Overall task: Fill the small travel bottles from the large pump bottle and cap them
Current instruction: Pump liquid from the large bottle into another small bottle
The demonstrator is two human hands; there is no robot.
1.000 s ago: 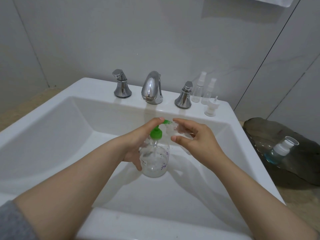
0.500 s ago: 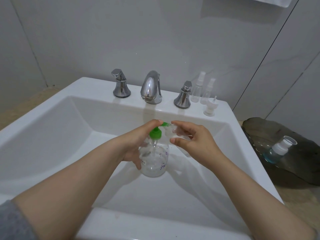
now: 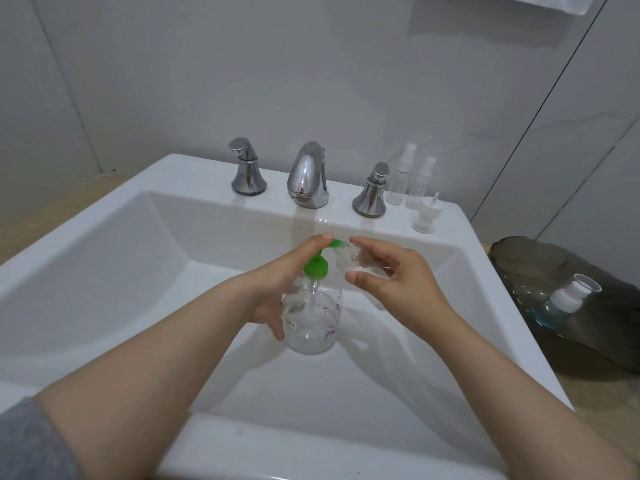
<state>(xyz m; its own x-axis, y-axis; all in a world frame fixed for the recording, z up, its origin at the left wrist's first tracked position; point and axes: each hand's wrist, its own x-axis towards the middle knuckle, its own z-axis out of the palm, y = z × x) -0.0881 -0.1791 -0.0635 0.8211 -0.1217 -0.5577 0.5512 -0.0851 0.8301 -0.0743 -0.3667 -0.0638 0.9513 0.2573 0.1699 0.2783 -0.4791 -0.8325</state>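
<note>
Over the white sink basin (image 3: 114, 271), my left hand (image 3: 277, 282) grips the clear pump bottle (image 3: 313, 320) around its body, with a finger lying on its green pump head (image 3: 317, 265). My right hand (image 3: 391, 275) holds a small clear travel bottle (image 3: 353, 259) with its mouth at the tip of the green spout. Two capped spray travel bottles (image 3: 401, 176) stand on the sink ledge right of the taps. A loose white spray cap (image 3: 427, 214) stands upside down in front of them.
A chrome faucet (image 3: 308, 176) with two handles sits on the back ledge. To the right of the sink lies a dark glass tray (image 3: 519, 258) that carries a blue bottle (image 3: 561, 301) with a white cap on its side. The tiled wall is close behind.
The green pump head has risen a little from its lower position under my left finger. Both hands and both bottles stay in nearly the same place over the basin.
</note>
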